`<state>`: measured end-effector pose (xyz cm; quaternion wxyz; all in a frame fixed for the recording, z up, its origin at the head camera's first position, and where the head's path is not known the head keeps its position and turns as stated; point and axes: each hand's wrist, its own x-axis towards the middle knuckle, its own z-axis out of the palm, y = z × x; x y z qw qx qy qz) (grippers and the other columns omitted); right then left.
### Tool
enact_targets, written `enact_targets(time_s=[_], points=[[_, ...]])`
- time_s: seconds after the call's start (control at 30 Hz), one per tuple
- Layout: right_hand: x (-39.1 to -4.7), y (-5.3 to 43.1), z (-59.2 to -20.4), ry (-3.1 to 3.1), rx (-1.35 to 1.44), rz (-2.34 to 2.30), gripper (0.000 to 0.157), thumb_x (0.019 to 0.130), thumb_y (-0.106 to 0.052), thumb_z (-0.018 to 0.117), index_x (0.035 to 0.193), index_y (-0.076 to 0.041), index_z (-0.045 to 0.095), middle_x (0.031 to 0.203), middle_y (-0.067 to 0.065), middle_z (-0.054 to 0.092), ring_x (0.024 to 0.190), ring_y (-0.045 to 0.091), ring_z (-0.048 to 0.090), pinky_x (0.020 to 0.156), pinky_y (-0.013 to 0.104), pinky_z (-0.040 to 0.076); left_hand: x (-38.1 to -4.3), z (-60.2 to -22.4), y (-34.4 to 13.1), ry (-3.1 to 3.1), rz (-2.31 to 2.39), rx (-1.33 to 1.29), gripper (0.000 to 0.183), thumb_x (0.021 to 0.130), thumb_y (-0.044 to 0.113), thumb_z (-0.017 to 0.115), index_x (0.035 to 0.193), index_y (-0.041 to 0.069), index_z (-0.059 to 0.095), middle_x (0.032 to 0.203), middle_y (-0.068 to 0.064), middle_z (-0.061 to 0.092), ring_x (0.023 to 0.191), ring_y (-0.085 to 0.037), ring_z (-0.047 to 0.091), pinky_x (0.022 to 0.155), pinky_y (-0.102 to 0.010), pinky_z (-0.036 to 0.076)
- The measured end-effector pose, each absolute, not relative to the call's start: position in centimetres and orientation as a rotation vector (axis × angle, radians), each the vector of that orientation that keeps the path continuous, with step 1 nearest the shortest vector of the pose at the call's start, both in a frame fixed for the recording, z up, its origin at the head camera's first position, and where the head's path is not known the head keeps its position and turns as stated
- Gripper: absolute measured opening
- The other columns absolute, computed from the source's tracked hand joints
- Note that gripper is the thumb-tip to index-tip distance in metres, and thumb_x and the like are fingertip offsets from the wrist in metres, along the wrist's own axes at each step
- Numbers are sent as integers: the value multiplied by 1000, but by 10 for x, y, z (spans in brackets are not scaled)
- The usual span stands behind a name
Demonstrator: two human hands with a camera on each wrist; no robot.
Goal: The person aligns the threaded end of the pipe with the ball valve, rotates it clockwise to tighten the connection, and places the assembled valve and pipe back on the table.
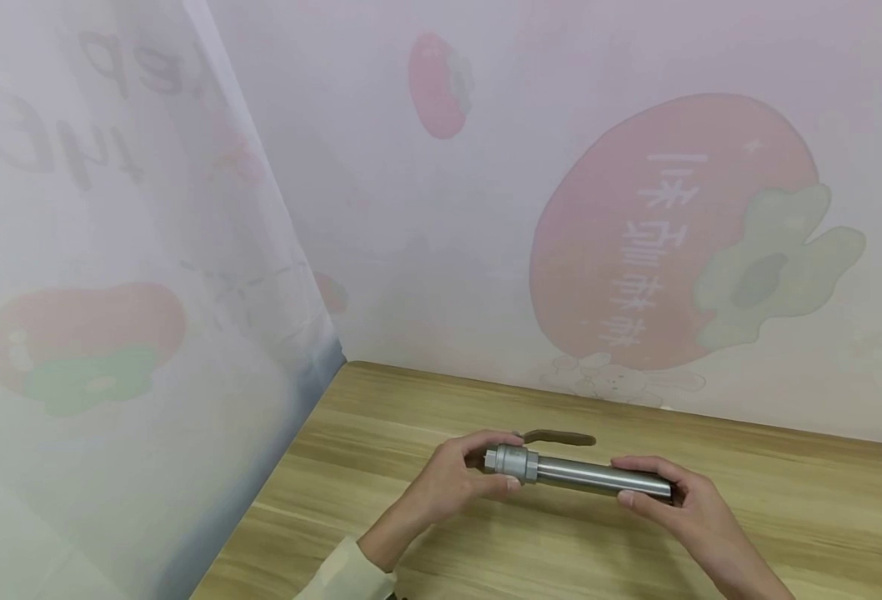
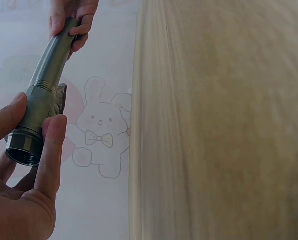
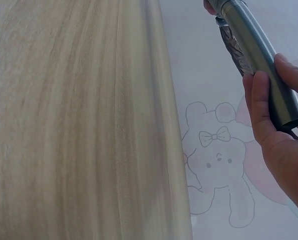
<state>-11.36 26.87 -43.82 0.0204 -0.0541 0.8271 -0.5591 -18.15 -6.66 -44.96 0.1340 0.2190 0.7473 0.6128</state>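
Note:
A silvery ball valve point(image 1: 512, 462) is joined to a straight metal pipe point(image 1: 594, 475), with threads showing at the joint in the left wrist view. My left hand point(image 1: 448, 479) grips the valve body, thumb on the near side and fingers on the far side. The valve's open hexagonal end point(image 2: 25, 148) faces my left palm. Its lever handle point(image 1: 559, 437) runs alongside the pipe on the far side and looks wrapped in crinkled film in the right wrist view. At the pipe's other end, my right hand point(image 1: 684, 500) pinches it between thumb and fingers. Both pieces are held above the table.
The wood-grain table point(image 1: 381, 417) has its left and far edges in view. A pale curtain point(image 1: 471, 250) printed with fruit and rabbits stands along the far edge, and another curtain point(image 1: 111, 250) hangs on the left.

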Motion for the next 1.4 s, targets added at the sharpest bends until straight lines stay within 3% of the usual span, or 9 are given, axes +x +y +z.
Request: enact_targets(time_s=[0.17, 0.43, 0.77, 1.4], points=[[-114, 269, -437, 2551, -138, -1729, 43, 105, -23, 75, 147, -14, 67, 131, 0, 74, 106, 8, 69, 87, 25, 60, -182, -449, -66, 2180, 1771, 639, 47, 92, 20, 89, 136, 27, 75, 129, -13, 68, 107, -22, 66, 85, -33, 65], [-113, 269, -436, 2535, -136, -1736, 43, 106, -22, 75, 147, -14, 67, 128, 0, 76, 105, 9, 70, 88, 26, 60, -181, -449, -66, 2155, 1786, 632, 47, 93, 18, 89, 137, 25, 75, 130, -15, 66, 107, -23, 66, 89, -47, 68], [-113, 269, -436, 2513, -138, -1744, 42, 107, -22, 73, 147, -12, 67, 126, 0, 76, 106, 10, 72, 89, 27, 61, -181, -450, -66, 2195, 1759, 644, 46, 93, 19, 89, 136, 28, 75, 129, -12, 69, 106, -22, 66, 84, -28, 62], [-114, 269, -435, 2467, -116, -1790, 42, 107, -23, 72, 146, -7, 67, 122, -1, 78, 106, 17, 76, 91, 28, 64, -181, -450, -66, 2243, 1726, 657, 45, 92, 24, 89, 135, 30, 76, 126, -9, 70, 105, -21, 65, 84, -29, 59]])
